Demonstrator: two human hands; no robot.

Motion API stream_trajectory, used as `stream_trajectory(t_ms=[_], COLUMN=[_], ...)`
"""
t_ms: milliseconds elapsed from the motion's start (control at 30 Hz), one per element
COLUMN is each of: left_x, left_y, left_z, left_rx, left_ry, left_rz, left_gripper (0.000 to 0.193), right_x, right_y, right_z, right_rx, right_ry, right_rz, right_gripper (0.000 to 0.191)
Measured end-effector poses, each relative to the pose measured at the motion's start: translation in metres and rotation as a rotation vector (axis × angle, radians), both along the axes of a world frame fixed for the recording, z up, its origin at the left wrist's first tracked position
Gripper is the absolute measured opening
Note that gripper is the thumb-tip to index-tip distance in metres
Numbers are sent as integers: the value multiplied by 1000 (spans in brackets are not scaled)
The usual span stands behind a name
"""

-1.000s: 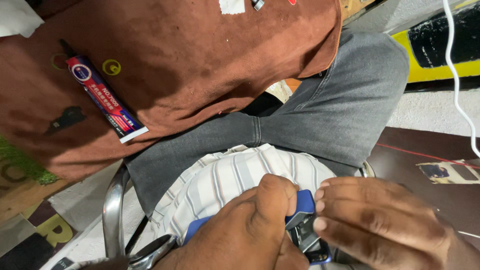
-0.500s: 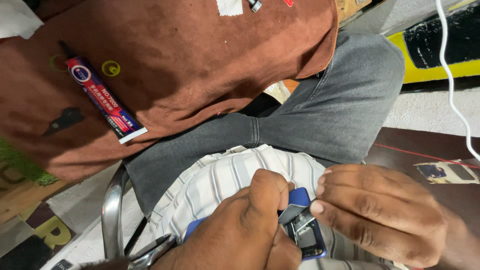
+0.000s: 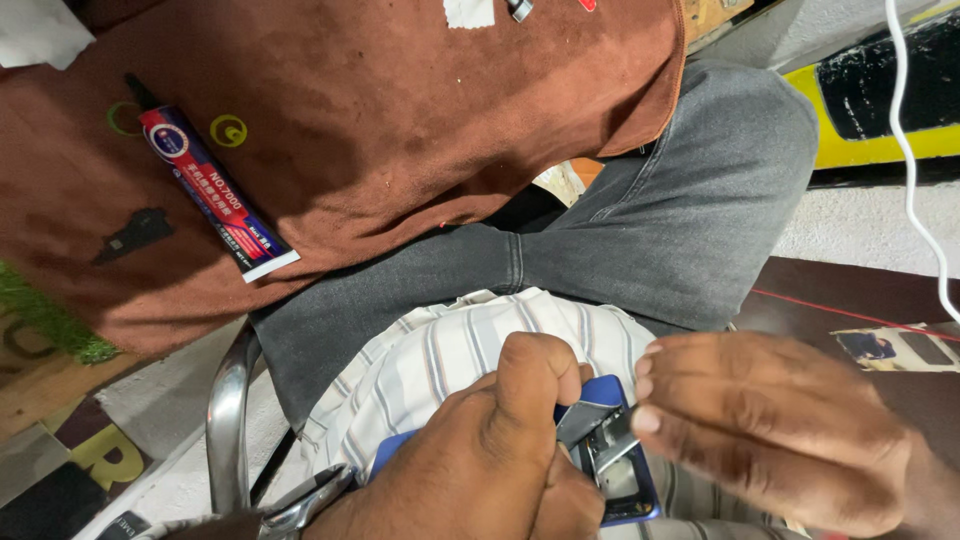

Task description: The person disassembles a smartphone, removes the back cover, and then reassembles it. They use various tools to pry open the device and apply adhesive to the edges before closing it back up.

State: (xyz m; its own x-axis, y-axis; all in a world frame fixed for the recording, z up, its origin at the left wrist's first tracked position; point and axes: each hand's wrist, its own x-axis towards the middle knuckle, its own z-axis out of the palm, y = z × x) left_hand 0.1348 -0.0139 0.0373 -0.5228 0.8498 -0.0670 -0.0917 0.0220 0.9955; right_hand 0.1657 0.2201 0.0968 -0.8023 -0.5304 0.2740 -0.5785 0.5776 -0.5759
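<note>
A blue phone (image 3: 628, 492) with its back open lies in my lap over a striped shirt (image 3: 450, 345). My left hand (image 3: 480, 460) grips the phone, thumb pressed on its upper edge. A small grey metal plate (image 3: 592, 425) stands tilted up from the phone's inside. My right hand (image 3: 780, 430) is blurred, fingers stretched out side by side, their tips right beside the plate and the phone's edge; nothing is visibly pinched in them.
A brown cloth (image 3: 400, 130) covers the table, with a red and blue glue tube (image 3: 215, 195) and a small black part (image 3: 130, 235) on it. A metal tool (image 3: 300, 505) pokes out by the chrome chair frame (image 3: 225, 420). A white cable (image 3: 910, 150) hangs at right.
My right hand's fingertips have drawn back to the right off the phone's inside, leaving the metal plate tilted up and in view. My left hand keeps its grip.
</note>
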Motion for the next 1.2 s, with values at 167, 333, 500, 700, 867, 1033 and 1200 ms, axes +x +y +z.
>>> stream_trajectory(t_ms=[167,333,500,700,867,1033,1200], left_x=[-4,-7,-12,-15,-11,-7,-4], left_y=[2,-2,0,3,9,11,10], left_z=[3,13,18,17,12,9,9], left_rx=[-151,-97,78,14,-193,-21,49], left_ry=[-125,-65,62,72,-50,94,179], left_rz=[-74,20,91,88,-12,118,127], left_gripper=[53,58,62,44,40,38,44], right_x=[-7,6,5,9,7,8,9], right_y=[14,21,20,26,23,25,28], right_z=[-20,-18,-33,-47,-52,-54,-56], right_rx=[-18,-24,-47,-190,-138,-148,-143], right_ry=[124,53,98,81,135,116,91], right_rz=[146,56,93,-23,19,-40,22], right_gripper=[22,22,21,19,17,17,24])
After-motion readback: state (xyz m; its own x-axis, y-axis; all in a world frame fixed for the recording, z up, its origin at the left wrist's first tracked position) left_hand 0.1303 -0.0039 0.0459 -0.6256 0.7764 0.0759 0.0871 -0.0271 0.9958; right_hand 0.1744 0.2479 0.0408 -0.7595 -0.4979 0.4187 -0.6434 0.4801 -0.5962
